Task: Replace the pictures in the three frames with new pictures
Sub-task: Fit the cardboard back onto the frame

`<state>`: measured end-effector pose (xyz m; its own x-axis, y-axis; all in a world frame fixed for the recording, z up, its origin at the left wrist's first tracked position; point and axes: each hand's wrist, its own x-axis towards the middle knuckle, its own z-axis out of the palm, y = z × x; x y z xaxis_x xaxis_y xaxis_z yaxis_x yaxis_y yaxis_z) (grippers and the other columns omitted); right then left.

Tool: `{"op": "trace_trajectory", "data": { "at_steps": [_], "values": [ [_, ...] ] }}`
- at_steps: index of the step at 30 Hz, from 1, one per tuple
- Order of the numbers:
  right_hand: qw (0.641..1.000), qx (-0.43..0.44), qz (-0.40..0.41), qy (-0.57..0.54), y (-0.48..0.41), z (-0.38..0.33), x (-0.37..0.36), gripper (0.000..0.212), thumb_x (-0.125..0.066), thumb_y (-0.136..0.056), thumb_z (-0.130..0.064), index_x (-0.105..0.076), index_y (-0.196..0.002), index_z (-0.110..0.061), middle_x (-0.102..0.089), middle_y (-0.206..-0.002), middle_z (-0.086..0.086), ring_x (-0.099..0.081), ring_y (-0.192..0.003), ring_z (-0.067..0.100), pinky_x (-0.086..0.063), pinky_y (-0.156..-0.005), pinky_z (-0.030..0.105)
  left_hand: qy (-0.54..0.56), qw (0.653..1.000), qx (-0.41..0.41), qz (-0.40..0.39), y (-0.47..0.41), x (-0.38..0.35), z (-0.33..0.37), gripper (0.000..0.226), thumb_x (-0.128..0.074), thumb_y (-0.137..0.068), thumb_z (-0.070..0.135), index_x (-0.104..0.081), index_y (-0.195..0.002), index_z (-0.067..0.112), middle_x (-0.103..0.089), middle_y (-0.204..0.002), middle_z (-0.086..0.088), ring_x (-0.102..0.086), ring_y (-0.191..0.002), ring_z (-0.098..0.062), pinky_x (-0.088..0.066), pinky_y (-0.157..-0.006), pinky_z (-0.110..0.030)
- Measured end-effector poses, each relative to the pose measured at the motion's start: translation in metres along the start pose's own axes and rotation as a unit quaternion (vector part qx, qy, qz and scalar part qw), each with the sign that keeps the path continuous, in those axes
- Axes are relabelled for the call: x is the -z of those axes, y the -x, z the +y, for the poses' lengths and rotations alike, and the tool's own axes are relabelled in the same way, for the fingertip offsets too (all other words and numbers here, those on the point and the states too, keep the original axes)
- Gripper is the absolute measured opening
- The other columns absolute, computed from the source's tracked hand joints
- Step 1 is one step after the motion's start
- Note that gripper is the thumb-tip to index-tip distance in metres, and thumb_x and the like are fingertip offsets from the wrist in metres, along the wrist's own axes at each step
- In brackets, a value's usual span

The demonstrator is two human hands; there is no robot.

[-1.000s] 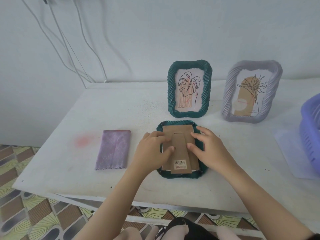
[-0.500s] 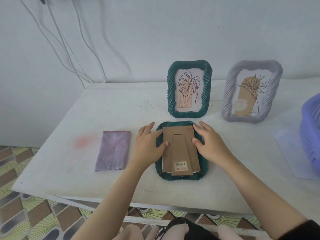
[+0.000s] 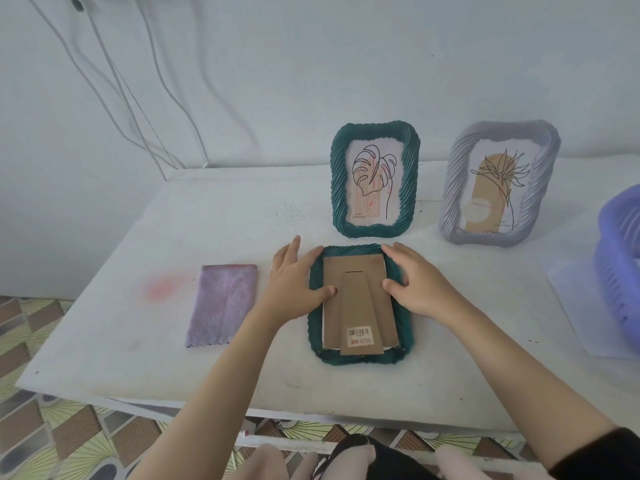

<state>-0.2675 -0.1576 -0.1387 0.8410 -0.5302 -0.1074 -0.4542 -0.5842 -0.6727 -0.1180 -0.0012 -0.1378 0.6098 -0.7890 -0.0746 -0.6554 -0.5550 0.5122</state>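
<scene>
My left hand [image 3: 291, 289] lies open beside the face-down frame [image 3: 363, 359], fingers straight and spread, with the palm on the desk [image 3: 225, 223]. Its forefinger reaches the frame's far left rim and its thumb presses on the left side of the backing [image 3: 353, 271]. My right hand [image 3: 420, 284] is open too. Its fingers stretch along the frame's right rim toward the far right corner, and its thumb tip presses on the backing's right side. Neither hand closes round anything.

The face-down frame is dark green with a twisted rim. It lies about midway along the desk, nearer the near edge, with its long sides running away from me. The brown card backing sits inside it, with the stand [image 3: 360, 306] folded flat on top and a barcode sticker [image 3: 360, 336] at the stand's near end. A thin white strip shows along the backing's left and near edges.

Behind it, toward the far edge, the green frame [image 3: 337, 188] stands upright with a leaf drawing [image 3: 372, 181] in it. To its right, apart from it, the lilac frame [image 3: 450, 195] stands with a plant drawing [image 3: 498, 192].

A purple cloth [image 3: 223, 303] lies folded left of my left hand, not touching it, and a pink smear [image 3: 162, 287] marks the desk beyond it. A blue basket [image 3: 620, 271] sits at the right edge, with a white sheet [image 3: 581, 306] just beside it. Cables [image 3: 138, 98] hang on the wall past the far left corner.
</scene>
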Motion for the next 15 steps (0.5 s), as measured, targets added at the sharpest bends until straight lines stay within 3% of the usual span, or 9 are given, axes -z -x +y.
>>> {"op": "trace_trajectory", "data": {
  "at_steps": [4,10,15],
  "values": [
    [1.0,-0.008,-0.02,0.0,-0.003,0.0,0.0022,0.064,-0.055,-0.089,-0.021,-0.024,-0.145,-0.026,-0.01,-0.156,-0.001,-0.014,-0.143,0.015,-0.013,-0.114,0.029,0.014,0.999,0.01,-0.028,-0.004,0.0022,-0.0008,0.075,-0.064,-0.082,0.038,-0.023,-0.144,0.035,0.005,-0.157,-0.006,0.01,-0.142,-0.023,-0.006,-0.114,-0.043],
    [1.0,-0.002,-0.018,-0.011,-0.0052,0.0015,0.0036,0.063,-0.058,-0.088,-0.019,-0.028,-0.143,-0.026,-0.017,-0.155,0.0,-0.018,-0.142,0.014,-0.013,-0.111,0.022,0.041,0.999,0.011,-0.017,-0.004,0.0012,-0.0045,0.072,-0.068,-0.079,0.037,-0.029,-0.14,0.039,0.001,-0.157,-0.006,0.008,-0.142,-0.021,-0.007,-0.114,-0.042],
    [1.0,0.004,-0.019,-0.016,-0.0085,0.0041,0.0028,0.063,-0.06,-0.086,-0.019,-0.032,-0.141,-0.024,-0.023,-0.154,0.0,-0.023,-0.14,0.014,-0.016,-0.114,0.026,0.044,0.999,0.015,-0.025,-0.0064,0.0044,-0.0056,0.067,-0.07,-0.077,0.038,-0.035,-0.135,0.043,0.001,-0.156,-0.008,0.008,-0.142,-0.023,-0.007,-0.113,-0.043]
  ]
}}
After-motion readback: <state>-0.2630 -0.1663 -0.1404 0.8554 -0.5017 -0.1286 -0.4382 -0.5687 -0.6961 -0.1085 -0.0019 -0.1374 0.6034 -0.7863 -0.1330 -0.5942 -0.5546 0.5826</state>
